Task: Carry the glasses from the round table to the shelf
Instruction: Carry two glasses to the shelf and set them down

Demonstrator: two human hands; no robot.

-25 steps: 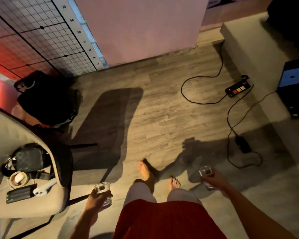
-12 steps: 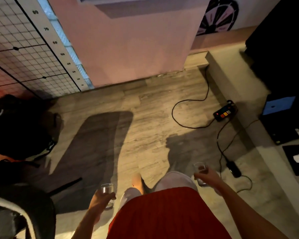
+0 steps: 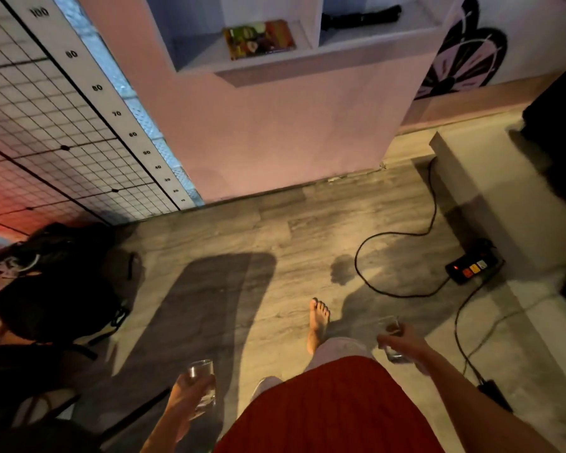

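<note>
Glasses ride one in each fist: the left hand is wrapped round the left glass, the right hand clamped on the right glass (both upright, as far as the dim light shows). Shelf lies straight ahead and well above both hands, across bare floor; neither hand looks clearly nearer.

Single head-worn wide-angle view, pitched forward and down.
Looks from standing height over the person's torso onto the wooden floor; the shelf stands ahead at the frame top. No second view shares the scene.
</note>
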